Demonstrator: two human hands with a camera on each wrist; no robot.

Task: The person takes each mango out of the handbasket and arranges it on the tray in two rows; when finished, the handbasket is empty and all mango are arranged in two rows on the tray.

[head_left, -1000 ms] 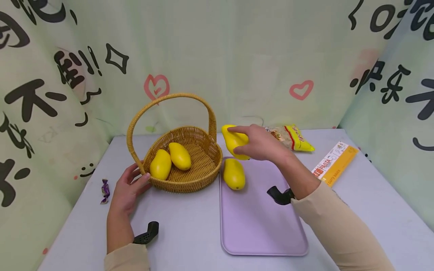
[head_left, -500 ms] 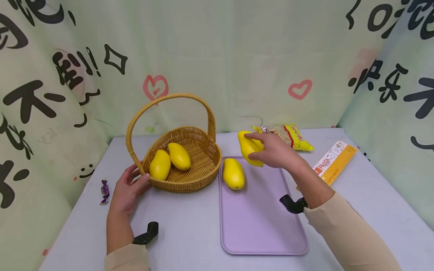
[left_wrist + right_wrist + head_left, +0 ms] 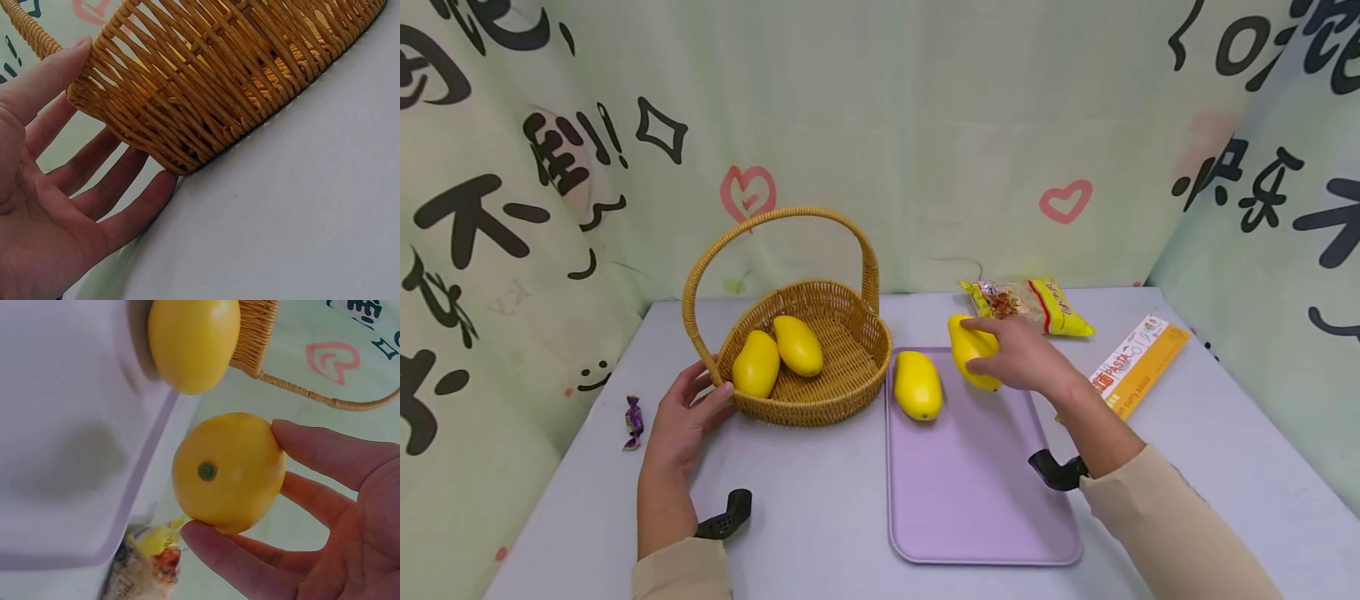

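My right hand (image 3: 1018,354) pinches a yellow mango (image 3: 972,350) between thumb and fingers, over the far right part of the lilac tray (image 3: 977,500). In the right wrist view the held mango (image 3: 228,472) shows its green stem spot, and its shadow falls on the tray. Another mango (image 3: 917,385) lies at the tray's far left corner. Two more mangoes (image 3: 756,364) rest inside the wicker basket (image 3: 850,342), on its left side. My left hand (image 3: 688,417) grips the basket's left side by the handle's foot, thumb on the rim and fingers behind the wall.
A yellow snack bag (image 3: 1060,308) lies behind the tray at the table's back edge. To the right is an orange and white pasta box (image 3: 1142,362). A purple wrapped candy (image 3: 633,423) lies left of my left hand. Printed curtains enclose the table's back and sides.
My right hand has carried the mango rightward and toward me, from beside the basket to over the tray's far right part. The left hand and basket have stayed put.
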